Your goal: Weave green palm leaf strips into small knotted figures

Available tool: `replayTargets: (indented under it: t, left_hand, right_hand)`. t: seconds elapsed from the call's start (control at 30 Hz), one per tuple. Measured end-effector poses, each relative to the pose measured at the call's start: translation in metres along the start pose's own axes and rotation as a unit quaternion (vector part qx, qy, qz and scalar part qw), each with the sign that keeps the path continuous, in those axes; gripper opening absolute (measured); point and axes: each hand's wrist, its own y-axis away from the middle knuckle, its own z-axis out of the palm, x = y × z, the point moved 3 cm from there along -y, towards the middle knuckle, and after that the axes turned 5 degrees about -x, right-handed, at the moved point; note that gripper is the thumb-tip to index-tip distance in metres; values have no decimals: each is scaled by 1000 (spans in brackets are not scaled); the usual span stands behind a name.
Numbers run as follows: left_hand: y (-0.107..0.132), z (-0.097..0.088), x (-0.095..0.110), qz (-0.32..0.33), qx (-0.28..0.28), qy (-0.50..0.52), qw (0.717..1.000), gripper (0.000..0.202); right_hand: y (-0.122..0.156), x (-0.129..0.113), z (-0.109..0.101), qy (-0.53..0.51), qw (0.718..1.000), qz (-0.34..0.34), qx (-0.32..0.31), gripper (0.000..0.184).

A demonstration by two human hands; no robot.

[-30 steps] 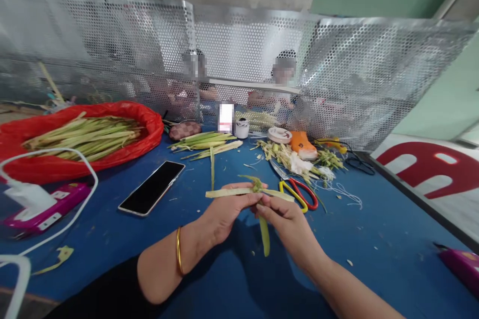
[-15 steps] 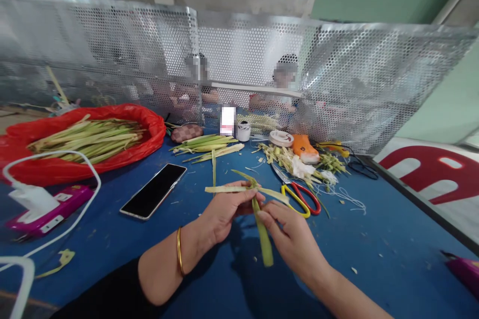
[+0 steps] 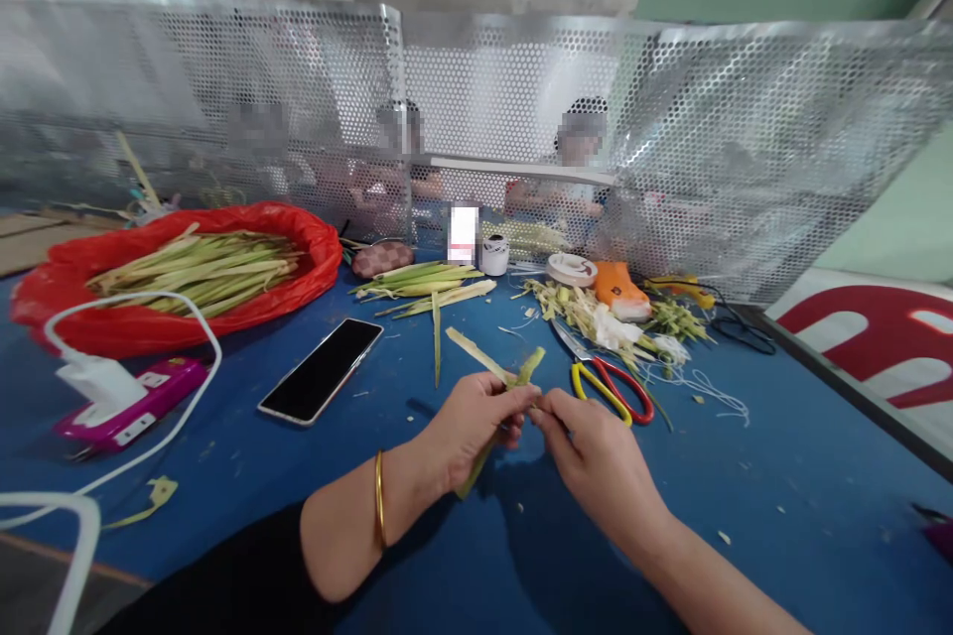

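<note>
A small woven piece of pale green leaf strips (image 3: 523,372) is pinched in my left hand (image 3: 476,427), between thumb and fingers. One strip sticks out to the upper left, and a wider one hangs below the palm. My right hand (image 3: 592,442) is closed at the right side of the piece, its fingertips meeting my left thumb. It seems to grip a strip end there, mostly hidden by the fingers. Scissors (image 3: 607,382) with yellow and red handles lie just beyond my right hand. A single loose leaf strip (image 3: 437,342) rests on the blue table past my left hand.
A red plastic bag (image 3: 313,283) of long leaf strips stands at left, near a phone (image 3: 324,372) and a purple power strip (image 3: 168,397) with a white cable. Leaf scraps (image 3: 566,303), a tape roll (image 3: 572,270) and an orange packet (image 3: 617,285) lie before a perforated metal screen (image 3: 513,99); people sit behind it.
The woven piece has been turned: the wide strip that pointed down between my hands now hangs beneath my left hand. My right fingers have moved up from that strip to the piece's right side.
</note>
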Motion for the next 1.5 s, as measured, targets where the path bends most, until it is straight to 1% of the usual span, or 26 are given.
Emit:
replayTargets:
  t: [0.07,0.17,0.37,0.47,0.6,0.7,0.8,0.87,0.9,0.97,1.03,1.07,1.13,1.2,1.23,1.27,1.37,1.43,1.5]
  left_hand:
    - [-1,0,-2,28,13,-36,999,29]
    - [-1,0,-2,47,17,-76,996,28]
    - [2,-1,4,20,22,-96,995,22]
    - [1,-1,5,21,35,-100,994,22]
    - [0,-2,6,24,38,-108,993,24]
    - [1,-5,10,6,6,-102,995,26]
    - [1,-7,16,-20,-60,-48,997,32]
    - [2,-7,19,-41,-100,-13,994,36]
    - [2,-7,19,-51,-114,-4,992,36]
    - [2,-7,19,-64,-128,-5,990,37]
    - [2,-5,17,-69,-128,-19,989,37]
    - [2,-4,16,-73,-130,-27,988,37]
    - [5,-2,14,-84,-138,-49,986,36]
    - [7,1,12,-85,-139,-78,984,35]
    - [9,2,11,-79,-136,-92,983,34]
    - [10,4,11,-69,-131,-105,983,33]
    - [12,8,10,-44,-125,-129,983,24]
    - [14,10,9,-49,-131,-145,980,17]
    - [15,12,9,-66,-135,-166,975,16]
  right_hand:
    - [1,-1,1,2,1000,9,-17,29]
    - [3,-2,-1,-35,998,25,-41,29]
    - [6,-2,-5,-124,989,49,-69,31]
    - [5,-2,-4,-134,986,59,-78,30]
    - [6,-3,0,-130,986,63,-81,30]
    - [6,-2,1,-144,983,73,-91,29]
    - [0,7,-4,-197,972,105,-80,35]
    - [-7,15,-8,-267,952,138,-47,45]
    - [-9,19,-10,-317,934,160,-34,50]
    - [-12,25,-8,-420,883,207,-34,55]
    - [-13,25,-5,-494,837,231,-50,50]
    - [-12,23,-3,-521,820,230,-55,45]
    - [-11,19,-1,-566,795,215,-45,36]
    - [-10,16,0,-595,776,206,-26,31]
    - [-9,15,0,-598,774,206,-15,29]
    - [-9,14,0,-593,779,204,0,28]
    - [-8,14,0,-546,812,198,48,30]
    - [-7,16,3,-515,829,206,73,30]
    - [-6,19,8,-496,837,218,79,30]
